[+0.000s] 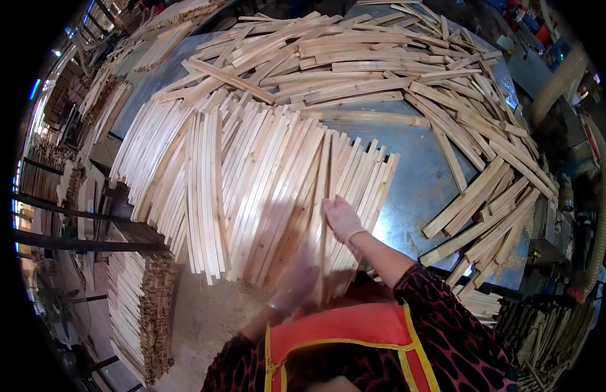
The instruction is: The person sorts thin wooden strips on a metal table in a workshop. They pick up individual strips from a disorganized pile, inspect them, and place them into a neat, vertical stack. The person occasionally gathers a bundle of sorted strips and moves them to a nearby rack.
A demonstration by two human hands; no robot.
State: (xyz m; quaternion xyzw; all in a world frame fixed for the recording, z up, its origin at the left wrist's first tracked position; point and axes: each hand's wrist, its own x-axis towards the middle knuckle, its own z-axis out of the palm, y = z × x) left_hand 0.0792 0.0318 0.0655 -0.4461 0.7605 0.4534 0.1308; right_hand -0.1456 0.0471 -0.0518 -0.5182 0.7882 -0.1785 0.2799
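Observation:
My right hand (344,220), in a pale glove, has its fingers closed at the edge of a long wooden strip (324,176) that lies lengthwise over the others. Smeared by motion, my left hand (296,277) is over the near ends of the strips, close to the lower part of that same piece; its fingers cannot be made out. Under and around both hands, a broad layer of pale wooden strips (257,170) lies side by side. A few strips (205,196) rest on top of this layer, to the left of my hands.
Loose wooden pieces (355,59) are heaped across the far side of the blue-grey table (407,189) and down its right side. A stack of strips (156,320) stands below left, near dark metal bars (87,242). A ribbed hose (561,85) hangs at the right.

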